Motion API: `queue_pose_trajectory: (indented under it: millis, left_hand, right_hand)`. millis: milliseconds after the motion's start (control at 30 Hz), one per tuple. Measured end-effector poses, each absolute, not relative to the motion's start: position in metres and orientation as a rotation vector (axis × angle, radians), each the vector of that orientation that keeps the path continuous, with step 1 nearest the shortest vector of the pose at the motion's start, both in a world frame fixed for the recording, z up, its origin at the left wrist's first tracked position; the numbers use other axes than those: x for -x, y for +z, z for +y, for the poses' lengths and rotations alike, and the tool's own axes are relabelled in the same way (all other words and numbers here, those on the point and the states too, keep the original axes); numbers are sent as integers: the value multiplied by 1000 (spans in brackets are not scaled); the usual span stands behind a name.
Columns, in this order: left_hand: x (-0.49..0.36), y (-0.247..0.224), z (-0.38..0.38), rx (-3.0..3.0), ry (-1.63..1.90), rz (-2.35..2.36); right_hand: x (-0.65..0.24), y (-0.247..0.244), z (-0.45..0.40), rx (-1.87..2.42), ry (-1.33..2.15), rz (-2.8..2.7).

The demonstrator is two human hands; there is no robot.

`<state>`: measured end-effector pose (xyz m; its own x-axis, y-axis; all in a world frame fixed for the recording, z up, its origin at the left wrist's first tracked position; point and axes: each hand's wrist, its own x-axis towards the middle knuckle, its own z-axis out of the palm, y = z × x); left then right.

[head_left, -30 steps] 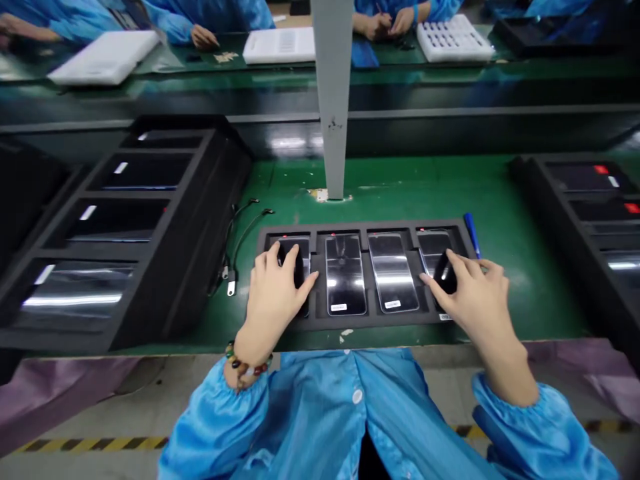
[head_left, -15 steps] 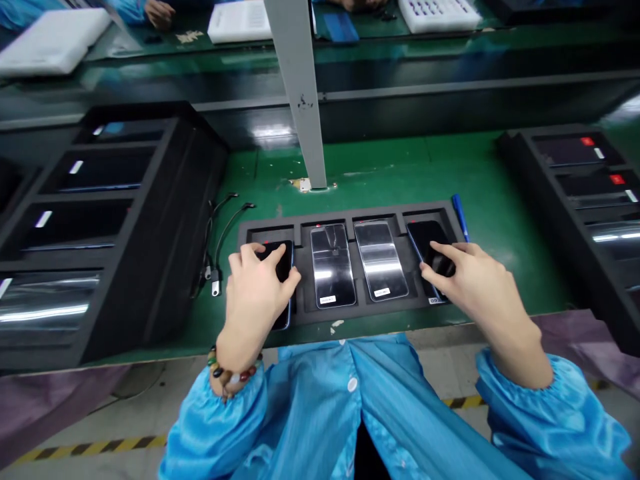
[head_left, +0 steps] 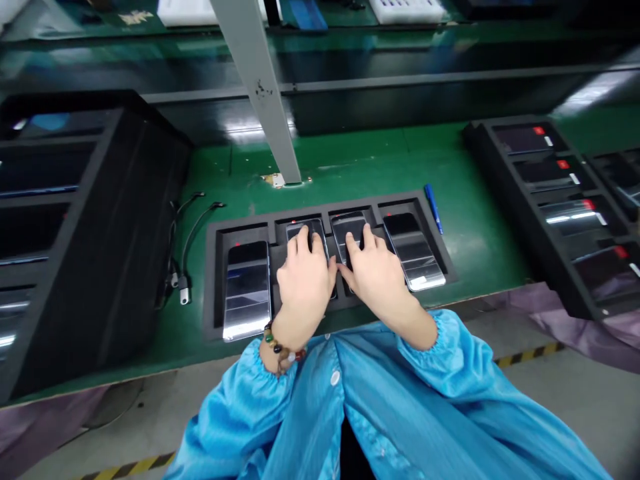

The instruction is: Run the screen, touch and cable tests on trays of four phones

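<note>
A shallow black foam tray (head_left: 212,267) lies on the green bench with a smartphone in each of its slots. My left hand (head_left: 304,280) rests over the second phone (head_left: 294,229), fingers stretched out on its screen and thumb by its right edge. Over the third phone (head_left: 344,224) lies my right hand (head_left: 377,277), its fingers spread and its thumb at the left edge. The two thumbs almost meet. Both hands hide the lower parts of these phones. The leftmost phone (head_left: 247,287) and rightmost phone (head_left: 414,252) lie screen up, untouched.
A tall stack of black trays (head_left: 125,233) with phones stands at left; another phone-filled stack (head_left: 520,207) is at right. Short cables (head_left: 187,253) and a blue pen (head_left: 433,208) flank the tray. A grey post (head_left: 263,93) rises behind it.
Both hands have left the outermost phones and moved inward onto the two middle ones. The outer phones now lie uncovered. The whole view has shifted, with the bench appearing further left.
</note>
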<state>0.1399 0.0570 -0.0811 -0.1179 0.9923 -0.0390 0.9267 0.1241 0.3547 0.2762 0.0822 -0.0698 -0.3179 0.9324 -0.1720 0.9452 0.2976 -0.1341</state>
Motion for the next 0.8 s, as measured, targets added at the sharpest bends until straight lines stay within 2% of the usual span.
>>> queue_pose_trajectory:
  millis: [167,333,400,567,800]
  left_hand:
    - [-126,-63,60,-1896,283,2255]
    - [-127,-56,41,-1846,232,2219]
    - [-127,-60,31,-1832,309,2140]
    - [-91,-66,11,-1807,765,2123]
    - [-28,-71,-6,-1774,638,2376]
  right_hand:
    - [-282,-48,91,-1808,-361,2432]
    - [-294,-47,73,-1788,-241,2464]
    - [-298,-55,63,-1774,-172,2517]
    - [-309,-80,51,-1887,-59,2698]
    - [-304,-84,46,-1942,-170,2689]
